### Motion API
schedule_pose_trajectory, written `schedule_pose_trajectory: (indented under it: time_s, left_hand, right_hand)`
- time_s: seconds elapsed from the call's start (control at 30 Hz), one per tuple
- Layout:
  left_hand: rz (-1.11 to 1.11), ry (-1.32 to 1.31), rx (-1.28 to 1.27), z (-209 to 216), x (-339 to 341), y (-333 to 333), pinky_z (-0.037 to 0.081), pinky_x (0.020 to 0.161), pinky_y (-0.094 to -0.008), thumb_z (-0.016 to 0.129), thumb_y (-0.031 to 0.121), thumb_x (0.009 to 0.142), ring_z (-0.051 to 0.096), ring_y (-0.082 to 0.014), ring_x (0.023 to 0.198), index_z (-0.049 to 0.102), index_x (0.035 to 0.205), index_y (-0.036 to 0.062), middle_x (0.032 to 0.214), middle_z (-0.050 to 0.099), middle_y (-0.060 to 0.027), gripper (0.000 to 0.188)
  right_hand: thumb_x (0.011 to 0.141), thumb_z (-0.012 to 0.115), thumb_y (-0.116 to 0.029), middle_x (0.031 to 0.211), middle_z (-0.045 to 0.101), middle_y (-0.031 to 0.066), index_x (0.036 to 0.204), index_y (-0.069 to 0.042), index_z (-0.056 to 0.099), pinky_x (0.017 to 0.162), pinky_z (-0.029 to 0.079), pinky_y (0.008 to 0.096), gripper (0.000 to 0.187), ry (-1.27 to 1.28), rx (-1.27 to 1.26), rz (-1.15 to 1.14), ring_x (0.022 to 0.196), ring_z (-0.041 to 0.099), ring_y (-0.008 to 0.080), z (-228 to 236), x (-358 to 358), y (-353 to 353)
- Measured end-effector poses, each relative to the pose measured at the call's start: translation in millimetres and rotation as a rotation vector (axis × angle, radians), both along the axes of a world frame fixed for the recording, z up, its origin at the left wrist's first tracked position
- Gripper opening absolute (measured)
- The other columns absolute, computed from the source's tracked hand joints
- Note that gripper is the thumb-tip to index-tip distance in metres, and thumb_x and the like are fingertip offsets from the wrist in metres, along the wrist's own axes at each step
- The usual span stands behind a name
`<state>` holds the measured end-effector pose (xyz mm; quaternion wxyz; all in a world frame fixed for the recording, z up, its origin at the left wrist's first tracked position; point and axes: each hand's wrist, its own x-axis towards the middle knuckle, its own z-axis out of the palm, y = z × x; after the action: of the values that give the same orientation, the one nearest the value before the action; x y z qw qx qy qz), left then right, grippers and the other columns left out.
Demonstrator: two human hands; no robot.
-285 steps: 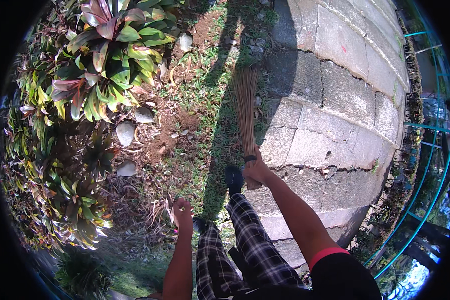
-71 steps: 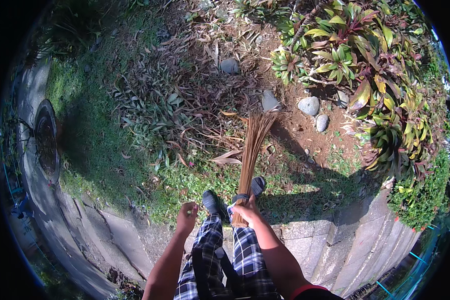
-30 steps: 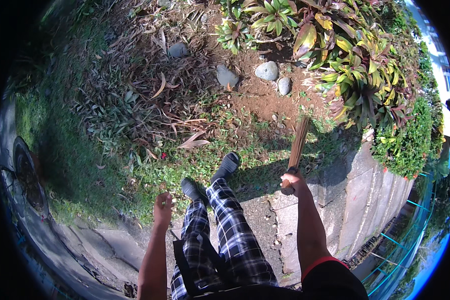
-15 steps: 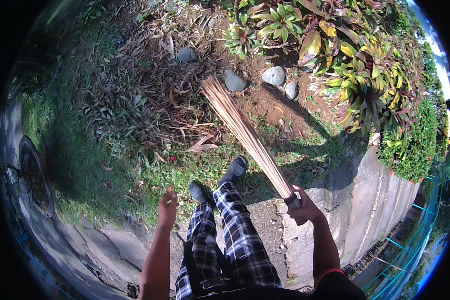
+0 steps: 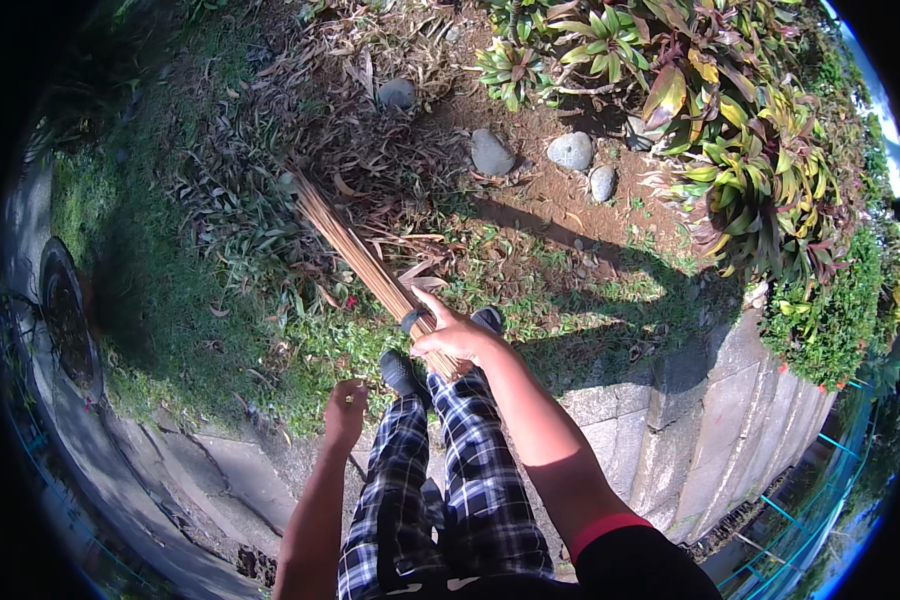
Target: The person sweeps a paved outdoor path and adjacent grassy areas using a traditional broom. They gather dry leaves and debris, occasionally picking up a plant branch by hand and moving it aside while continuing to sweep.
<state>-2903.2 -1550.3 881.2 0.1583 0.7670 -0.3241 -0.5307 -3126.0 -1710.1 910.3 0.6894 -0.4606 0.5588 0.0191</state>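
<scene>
My right hand (image 5: 452, 335) is wrapped round the bound handle end of a stick broom (image 5: 360, 262) in front of my legs. The broom's thin brown sticks slant up and left, and their tips lie over a heap of dry leaves (image 5: 240, 215). A dark band (image 5: 412, 318) circles the sticks right by my fingers. My left hand (image 5: 346, 408) hangs beside my left leg over the grass, its fingers curled in; I see nothing held in it.
Rounded grey stones (image 5: 570, 151) lie on bare soil ahead. Leafy plants (image 5: 740, 160) grow at the far right. A concrete walkway (image 5: 620, 440) runs underfoot, bordering the grass (image 5: 170, 340). A dark round basin (image 5: 68, 320) stands at the far left.
My right hand has swung the broom leftward and in toward my legs, so its tips have gone from near the stones to the leaf heap. My left hand has barely shifted.
</scene>
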Motion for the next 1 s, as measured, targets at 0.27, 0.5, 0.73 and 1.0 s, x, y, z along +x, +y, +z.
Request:
schedule_pose_trajectory:
  time_s: [0.27,0.5,0.73,1.0]
  left_hand:
    - [0.181,0.127,-0.02,3.6,23.8,-1.3,0.047,0.063,-0.0274,0.055,0.024,0.089,0.058,-0.014,0.073,0.052,0.108,-0.002,0.094,0.059,-0.0109,0.032]
    - [0.266,0.055,0.026,3.5,35.5,18.3,0.047,0.063,-0.0272,0.054,0.026,0.089,0.058,-0.0144,0.073,0.052,0.108,-0.0024,0.093,0.06,-0.0118,0.034]
    - [0.256,0.118,0.062,-1.4,30.5,21.0,0.046,0.065,-0.0276,0.055,0.025,0.088,0.058,-0.0149,0.074,0.054,0.106,-0.0022,0.092,0.059,-0.012,0.033]
    - [0.243,0.135,0.043,-2.9,31.5,22.1,0.045,0.073,-0.0315,0.057,0.025,0.087,0.057,-0.0189,0.082,0.056,0.103,-0.0007,0.093,0.061,-0.0131,0.03]
  right_hand:
    - [0.067,0.064,0.005,0.104,0.057,0.0156,0.142,-0.02,0.015,0.056,0.05,0.0283,0.093,0.015,-0.041,-0.226,0.069,0.059,0.0154,91.7,-112.2,-64.2]
    - [0.063,0.066,-0.003,0.119,0.05,0.0222,0.143,-0.017,-0.003,0.08,0.047,0.0364,0.106,0.467,-0.136,-0.007,0.096,0.056,0.0263,-3.8,-38.2,-135.7]
    - [0.068,0.068,-0.006,0.102,0.059,0.0177,0.142,-0.033,-0.003,0.065,0.048,0.0311,0.106,0.023,0.282,0.121,0.068,0.059,0.0181,25.0,-34.9,-2.1]
    - [0.06,0.07,0.004,0.092,0.056,0.0062,0.135,-0.012,0.026,0.069,0.048,0.0312,0.089,0.398,0.077,-0.167,0.08,0.057,0.0139,148.1,-274.1,115.2]
